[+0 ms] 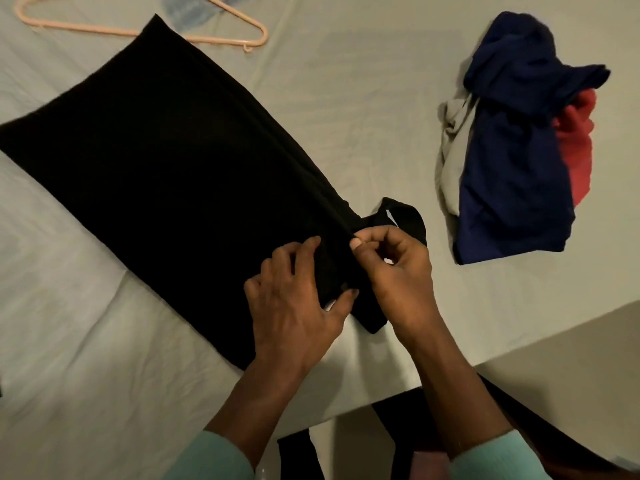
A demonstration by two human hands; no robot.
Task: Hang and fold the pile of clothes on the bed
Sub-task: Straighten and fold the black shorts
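A long black garment [166,161] lies flat and diagonal across the bed [86,341], its narrow end toward me. My left hand [294,299] presses on that narrow end, with the thumb tucked under its edge. My right hand [394,271] pinches the black fabric's edge between thumb and fingers, beside a small black strap loop [405,216]. A pile of clothes [512,143] in navy, grey and red sits to the right on the bed.
A pink plastic hanger [194,38] lies at the top left, partly under the black garment's far corner. The bed's corner edge [450,375] runs at the lower right, with the floor beyond it.
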